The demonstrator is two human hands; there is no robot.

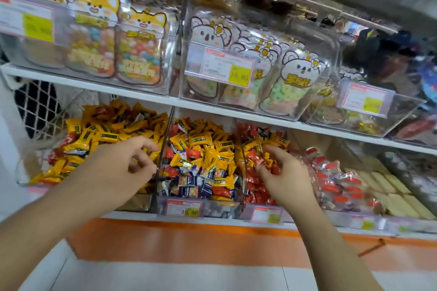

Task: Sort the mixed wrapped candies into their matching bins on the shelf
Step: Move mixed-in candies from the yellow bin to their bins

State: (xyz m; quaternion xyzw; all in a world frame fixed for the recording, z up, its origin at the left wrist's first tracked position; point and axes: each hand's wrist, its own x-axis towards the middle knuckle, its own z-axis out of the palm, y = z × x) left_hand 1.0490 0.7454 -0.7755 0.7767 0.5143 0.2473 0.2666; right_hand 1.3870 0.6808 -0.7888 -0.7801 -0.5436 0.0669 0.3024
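Note:
Three clear bins stand side by side on the lower shelf. The left bin [26, 172] holds mostly yellow wrapped candies [106, 134]. The middle bin [163, 198] holds a mix of yellow, red and dark blue candies [201, 163]. The right bin [243, 172] holds mostly red candies [253, 132] with a few yellow ones. My left hand [118, 168] hovers over the left bin by the divider, its fingers loosely curled with nothing in them. My right hand [286, 175] reaches into the right bin and pinches a red candy [257, 158] between thumb and fingers.
Further right on the lower shelf are a bin of red-and-clear wrapped sweets [335, 172] and one of beige wafers [390, 186]. The upper shelf [142, 95] carries clear bins of bagged sweets [290, 87] close above my hands. Price tags [183, 209] hang on the bin fronts.

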